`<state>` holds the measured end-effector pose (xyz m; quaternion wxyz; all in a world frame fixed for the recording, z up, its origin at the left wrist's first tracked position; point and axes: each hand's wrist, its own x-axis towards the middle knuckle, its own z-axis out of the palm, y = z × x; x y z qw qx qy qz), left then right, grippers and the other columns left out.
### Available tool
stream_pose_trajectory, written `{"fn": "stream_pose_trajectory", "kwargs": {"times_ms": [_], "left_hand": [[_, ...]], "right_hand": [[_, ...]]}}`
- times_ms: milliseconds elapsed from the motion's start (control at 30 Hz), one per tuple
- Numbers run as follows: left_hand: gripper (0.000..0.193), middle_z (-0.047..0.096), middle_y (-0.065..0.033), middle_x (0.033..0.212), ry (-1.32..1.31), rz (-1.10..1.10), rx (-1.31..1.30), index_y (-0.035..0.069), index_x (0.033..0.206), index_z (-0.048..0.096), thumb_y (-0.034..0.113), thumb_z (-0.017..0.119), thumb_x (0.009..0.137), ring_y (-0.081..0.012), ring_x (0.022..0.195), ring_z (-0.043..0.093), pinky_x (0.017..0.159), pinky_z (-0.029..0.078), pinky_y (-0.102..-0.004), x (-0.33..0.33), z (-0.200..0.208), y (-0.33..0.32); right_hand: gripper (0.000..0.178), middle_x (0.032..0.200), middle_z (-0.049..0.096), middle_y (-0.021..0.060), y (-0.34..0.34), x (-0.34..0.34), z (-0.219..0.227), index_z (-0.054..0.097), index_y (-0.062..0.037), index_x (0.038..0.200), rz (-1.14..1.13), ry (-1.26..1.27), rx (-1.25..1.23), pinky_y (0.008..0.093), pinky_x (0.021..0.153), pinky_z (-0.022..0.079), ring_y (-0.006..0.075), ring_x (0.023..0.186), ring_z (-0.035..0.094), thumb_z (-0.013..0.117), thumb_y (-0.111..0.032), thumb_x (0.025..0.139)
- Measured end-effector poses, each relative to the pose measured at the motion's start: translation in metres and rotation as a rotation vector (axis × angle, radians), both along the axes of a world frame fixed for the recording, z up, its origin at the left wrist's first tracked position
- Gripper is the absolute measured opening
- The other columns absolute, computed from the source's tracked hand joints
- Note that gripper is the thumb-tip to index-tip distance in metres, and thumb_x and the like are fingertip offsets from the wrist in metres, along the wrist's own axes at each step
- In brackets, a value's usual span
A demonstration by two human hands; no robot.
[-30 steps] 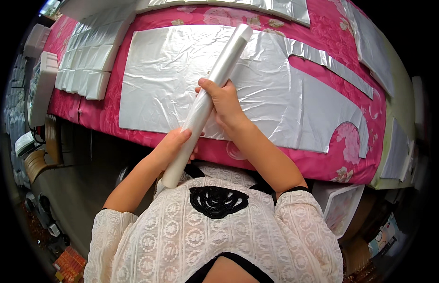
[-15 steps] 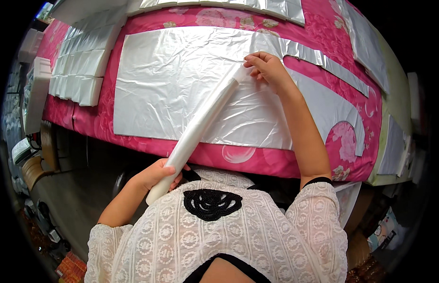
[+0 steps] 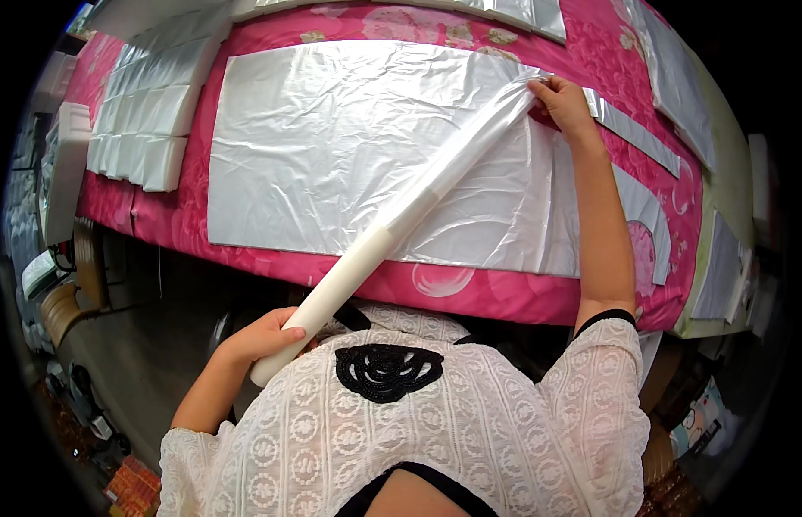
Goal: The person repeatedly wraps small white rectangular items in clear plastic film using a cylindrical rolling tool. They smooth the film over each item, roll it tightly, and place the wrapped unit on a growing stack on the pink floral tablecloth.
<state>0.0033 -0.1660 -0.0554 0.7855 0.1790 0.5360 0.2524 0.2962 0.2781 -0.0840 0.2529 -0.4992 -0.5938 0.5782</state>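
Note:
A long white tube (image 3: 332, 289) slants from my body over the table's near edge, with my left hand (image 3: 267, 334) closed around its lower end. Thin clear plastic film (image 3: 483, 142) covers the tube's upper part and stretches on past it to the far right. My right hand (image 3: 563, 105) pinches the gathered far end of that film, fingertips pressed together. Under both lies a broad, wrinkled silvery-white plastic sheet (image 3: 284, 164), flat on a pink flowered tablecloth (image 3: 358, 289). Whether it is one sheet or a stack I cannot tell.
Stacked folded plastic packets (image 3: 146, 121) stand at the left of the table. Cut sheet pieces (image 3: 638, 129) with handle-like strips lie to the right. More silvery sheets (image 3: 672, 77) rest at the far right. A wooden chair (image 3: 65, 314) is at the lower left.
My right hand has moved right and slightly away, drawing the film along the tube. More of the tube's bare white surface shows near my left hand, which has shifted slightly toward me.

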Motion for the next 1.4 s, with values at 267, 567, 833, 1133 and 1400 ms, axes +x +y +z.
{"fn": "stream_pose_trajectory", "kwargs": {"times_ms": [267,567,833,1133,1400], "left_hand": [[0.055,0.062,-0.0076,0.095,-0.042,-0.456,0.062,-0.001,0.113,0.054,0.035,0.072,0.075,-0.0170,0.084,0.061,0.075,0.048,-0.0300,-0.048,0.023,0.031],[0.049,0.061,-0.0104,0.096,1.241,-0.603,1.254,0.005,0.103,0.059,0.029,0.076,0.064,-0.0286,0.086,0.060,0.079,0.048,-0.0382,0.035,0.031,0.180],[0.083,0.034,-0.0212,0.138,0.917,-0.893,1.426,-0.006,0.130,0.036,0.055,0.055,0.077,-0.0330,0.130,0.031,0.108,0.022,-0.0449,0.063,-0.013,0.151],[0.079,0.025,-0.0183,0.145,1.144,-0.914,1.366,-0.005,0.134,0.032,0.053,0.043,0.083,-0.0290,0.136,0.021,0.109,0.016,-0.0447,0.090,-0.029,0.118],[0.075,0.026,-0.0198,0.144,1.239,-0.892,1.336,-0.005,0.134,0.032,0.051,0.041,0.085,-0.0319,0.136,0.020,0.110,0.012,-0.0479,0.107,-0.032,0.107]], "right_hand": [[0.017,0.067,0.057,-0.0027,0.025,0.033,0.001,0.064,-0.0023,0.083,0.035,-0.072,0.236,0.0194,0.052,0.037,0.0037,0.057,0.046,0.065,-0.020,0.083],[0.018,0.071,0.056,-0.0037,-0.018,-0.058,0.008,0.064,-0.0025,0.087,0.308,-0.104,0.152,0.0188,0.056,0.040,0.0035,0.062,0.047,0.066,-0.020,0.083],[0.022,0.077,0.057,-0.0020,-0.012,-0.067,0.016,0.064,-0.0034,0.092,0.412,-0.226,0.107,0.0190,0.060,0.042,0.0044,0.067,0.050,0.066,-0.023,0.083],[0.045,0.115,0.052,0.0183,-0.129,-0.051,0.048,0.056,-0.0017,0.114,0.424,-0.190,0.673,0.0377,0.087,0.044,0.0305,0.103,0.053,0.066,-0.025,0.077],[0.041,0.104,0.059,0.0077,-0.161,-0.043,0.029,0.058,-0.0089,0.114,0.529,-0.366,0.885,0.0383,0.081,0.044,0.0268,0.095,0.055,0.065,-0.011,0.074]]}}
